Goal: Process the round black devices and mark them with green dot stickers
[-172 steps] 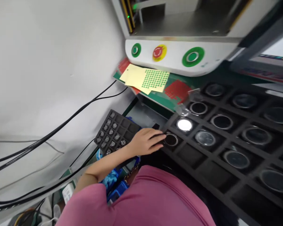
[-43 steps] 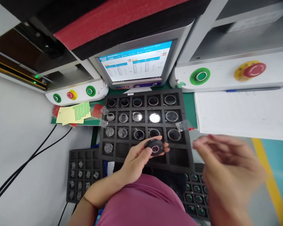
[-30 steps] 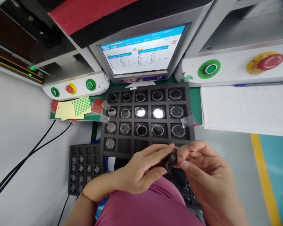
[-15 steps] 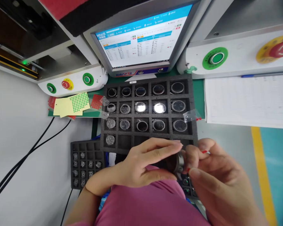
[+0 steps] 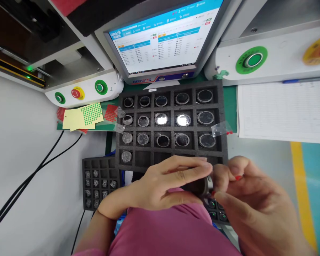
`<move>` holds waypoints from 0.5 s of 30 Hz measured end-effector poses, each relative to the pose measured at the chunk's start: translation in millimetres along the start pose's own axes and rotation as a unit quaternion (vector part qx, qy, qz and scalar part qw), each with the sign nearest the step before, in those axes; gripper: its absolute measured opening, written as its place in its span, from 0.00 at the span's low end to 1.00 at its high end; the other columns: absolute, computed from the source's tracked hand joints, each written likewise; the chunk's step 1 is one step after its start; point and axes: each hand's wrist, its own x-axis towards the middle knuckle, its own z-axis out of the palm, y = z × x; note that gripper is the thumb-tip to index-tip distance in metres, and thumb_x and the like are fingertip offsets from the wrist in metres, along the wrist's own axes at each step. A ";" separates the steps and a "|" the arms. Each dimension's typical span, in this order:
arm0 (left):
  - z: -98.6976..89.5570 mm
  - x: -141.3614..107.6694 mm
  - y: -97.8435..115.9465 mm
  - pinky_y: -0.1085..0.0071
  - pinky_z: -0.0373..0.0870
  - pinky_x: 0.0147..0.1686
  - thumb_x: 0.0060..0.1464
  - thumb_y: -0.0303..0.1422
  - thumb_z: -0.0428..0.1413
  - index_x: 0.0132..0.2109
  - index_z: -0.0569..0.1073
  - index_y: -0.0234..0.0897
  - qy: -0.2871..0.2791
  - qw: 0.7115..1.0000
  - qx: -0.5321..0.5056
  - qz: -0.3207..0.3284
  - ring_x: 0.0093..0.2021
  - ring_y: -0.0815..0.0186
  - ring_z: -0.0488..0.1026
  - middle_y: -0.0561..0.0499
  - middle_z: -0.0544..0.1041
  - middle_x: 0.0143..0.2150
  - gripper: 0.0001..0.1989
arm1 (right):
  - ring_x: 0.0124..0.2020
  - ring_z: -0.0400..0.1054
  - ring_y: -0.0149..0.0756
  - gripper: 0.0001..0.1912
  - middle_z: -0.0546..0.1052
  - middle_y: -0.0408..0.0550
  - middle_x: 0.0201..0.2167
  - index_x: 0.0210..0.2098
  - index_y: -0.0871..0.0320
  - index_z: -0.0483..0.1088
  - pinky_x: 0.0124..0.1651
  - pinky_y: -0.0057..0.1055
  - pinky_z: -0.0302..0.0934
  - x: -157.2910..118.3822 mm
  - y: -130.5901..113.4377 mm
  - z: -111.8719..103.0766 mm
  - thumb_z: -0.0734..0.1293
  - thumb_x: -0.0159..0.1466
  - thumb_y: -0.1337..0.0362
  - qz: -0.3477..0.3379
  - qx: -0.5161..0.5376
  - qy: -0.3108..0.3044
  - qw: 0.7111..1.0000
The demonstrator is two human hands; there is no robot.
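Note:
My left hand [image 5: 162,183] is closed around a round watch case [image 5: 209,185] with a dark face and a silver metal edge. It holds the case on its side, between the long fingers above and the thumb below. Against that edge lie the bent fingertips of my right hand [image 5: 256,202], its thumb and forefinger pinched together. Small red spots show at its fingertips; what they are, I cannot make out. Behind the hands, a black foam tray [image 5: 152,128] carries round watch faces in most of its compartments, and my left hand covers part of its front row.
A HIRAYS monitor [image 5: 162,42] stands behind the tray, between machine panels with a green button [image 5: 252,61] and a red stop button [image 5: 76,93]. Sticker sheets [image 5: 73,119] lie left, a smaller foam tray [image 5: 88,166] sits lower left, and printed paper [image 5: 282,110] with a pen lies right.
The view has shifted slightly, so the tray and monitor appear a little displaced. Both hands keep nearly the same pose at the watch case.

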 end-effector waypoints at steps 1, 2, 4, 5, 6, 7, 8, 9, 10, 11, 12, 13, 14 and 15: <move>-0.3 -0.1 0.2 0.62 0.71 0.61 0.62 0.31 0.56 0.70 0.55 0.43 -0.002 1.000 0.005 -0.001 0.64 0.61 0.67 0.42 0.69 0.63 0.32 | 0.26 0.66 0.29 0.19 0.70 0.38 0.24 0.33 0.50 0.64 0.29 0.21 0.67 0.4 0.0 0.6 0.78 0.53 0.68 -0.002 0.000 0.003 1.000; -0.7 -0.1 0.3 0.62 0.71 0.61 0.63 0.31 0.56 0.70 0.55 0.43 -0.005 1.000 0.011 -0.003 0.64 0.61 0.67 0.42 0.69 0.63 0.32 | 0.27 0.66 0.30 0.18 0.70 0.38 0.24 0.32 0.50 0.64 0.29 0.21 0.67 0.9 -0.2 1.5 0.78 0.53 0.67 -0.002 0.000 0.005 1.000; -1.5 -0.1 0.8 0.62 0.72 0.60 0.63 0.32 0.56 0.70 0.54 0.45 -0.009 1.000 0.023 -0.005 0.64 0.61 0.67 0.43 0.69 0.63 0.32 | 0.26 0.66 0.30 0.18 0.70 0.38 0.23 0.31 0.51 0.64 0.28 0.21 0.67 2.3 -0.9 3.8 0.78 0.53 0.66 -0.007 0.001 0.009 1.000; -1.9 0.0 1.1 0.61 0.72 0.60 0.63 0.32 0.55 0.70 0.54 0.45 -0.010 1.000 0.029 -0.004 0.64 0.60 0.67 0.43 0.69 0.63 0.32 | 0.26 0.66 0.30 0.18 0.69 0.38 0.22 0.31 0.51 0.64 0.28 0.21 0.66 3.0 -1.3 5.1 0.78 0.53 0.66 -0.009 0.001 0.010 1.000; -2.3 0.2 1.3 0.61 0.73 0.59 0.64 0.33 0.55 0.71 0.53 0.46 -0.011 0.999 0.035 -0.003 0.64 0.60 0.68 0.44 0.69 0.63 0.32 | 0.25 0.66 0.30 0.18 0.69 0.38 0.22 0.30 0.51 0.64 0.28 0.21 0.66 3.6 -1.5 6.3 0.78 0.53 0.66 -0.009 0.000 0.014 1.000; -2.7 0.3 1.5 0.60 0.73 0.59 0.64 0.33 0.54 0.71 0.53 0.46 -0.012 0.999 0.041 -0.003 0.64 0.60 0.68 0.44 0.70 0.62 0.32 | 0.25 0.65 0.30 0.18 0.69 0.37 0.22 0.30 0.51 0.64 0.27 0.21 0.66 4.0 -1.6 7.2 0.78 0.53 0.66 -0.009 -0.001 0.017 1.000; -3.1 0.5 1.7 0.60 0.74 0.58 0.65 0.33 0.54 0.71 0.53 0.47 -0.012 0.999 0.045 -0.003 0.63 0.60 0.68 0.44 0.70 0.62 0.31 | 0.25 0.65 0.29 0.18 0.69 0.37 0.23 0.31 0.51 0.64 0.28 0.21 0.66 4.1 -1.6 7.8 0.78 0.53 0.66 -0.007 -0.001 0.020 1.000; -3.5 0.6 1.9 0.60 0.74 0.58 0.65 0.33 0.53 0.71 0.53 0.47 -0.010 0.999 0.048 -0.001 0.63 0.60 0.68 0.44 0.70 0.62 0.31 | 0.25 0.65 0.29 0.18 0.69 0.37 0.23 0.31 0.50 0.64 0.28 0.21 0.66 4.0 -1.4 7.9 0.78 0.53 0.66 -0.004 -0.002 0.019 1.000; -3.9 0.8 2.0 0.60 0.74 0.58 0.65 0.33 0.54 0.71 0.53 0.46 -0.011 0.999 0.049 0.000 0.63 0.60 0.68 0.43 0.70 0.62 0.31 | 0.26 0.65 0.29 0.18 0.70 0.38 0.24 0.32 0.50 0.64 0.28 0.21 0.67 3.6 -1.1 7.7 0.78 0.53 0.67 -0.001 -0.002 0.014 1.000; -4.2 1.0 1.9 0.60 0.73 0.58 0.64 0.32 0.54 0.71 0.53 0.45 -0.012 0.999 0.048 0.002 0.63 0.60 0.68 0.43 0.70 0.62 0.31 | 0.26 0.65 0.29 0.18 0.70 0.38 0.24 0.32 0.50 0.64 0.29 0.21 0.67 3.0 -0.8 7.1 0.78 0.53 0.67 -0.001 -0.001 0.008 1.000; -4.5 1.2 1.8 0.60 0.73 0.59 0.64 0.31 0.54 0.71 0.54 0.44 -0.013 0.999 0.046 0.004 0.64 0.60 0.68 0.43 0.70 0.62 0.32 | 0.27 0.65 0.30 0.18 0.70 0.38 0.25 0.33 0.50 0.64 0.29 0.21 0.67 2.5 -0.6 6.2 0.77 0.54 0.68 -0.001 0.002 0.001 1.000; -4.7 1.4 1.6 0.61 0.72 0.59 0.63 0.31 0.55 0.70 0.54 0.43 -0.014 0.999 0.044 0.006 0.64 0.60 0.68 0.42 0.70 0.62 0.32 | 0.28 0.66 0.30 0.17 0.70 0.38 0.25 0.34 0.50 0.64 0.29 0.21 0.67 2.2 -0.4 5.1 0.77 0.55 0.68 -0.001 0.006 -0.006 1.000; -4.9 1.6 1.2 0.61 0.72 0.60 0.63 0.30 0.55 0.70 0.55 0.42 -0.014 0.999 0.043 0.010 0.64 0.60 0.68 0.41 0.70 0.62 0.32 | 0.28 0.66 0.30 0.17 0.70 0.38 0.25 0.34 0.50 0.65 0.29 0.21 0.67 2.3 -0.2 3.6 0.76 0.55 0.69 -0.002 0.010 -0.012 1.000; -5.0 1.7 0.7 0.62 0.71 0.60 0.63 0.30 0.56 0.70 0.56 0.41 -0.011 0.999 0.044 0.012 0.63 0.60 0.68 0.41 0.70 0.61 0.32 | 0.28 0.66 0.29 0.16 0.71 0.38 0.26 0.35 0.50 0.65 0.29 0.21 0.67 2.9 0.2 1.9 0.76 0.56 0.69 -0.004 0.013 -0.019 1.000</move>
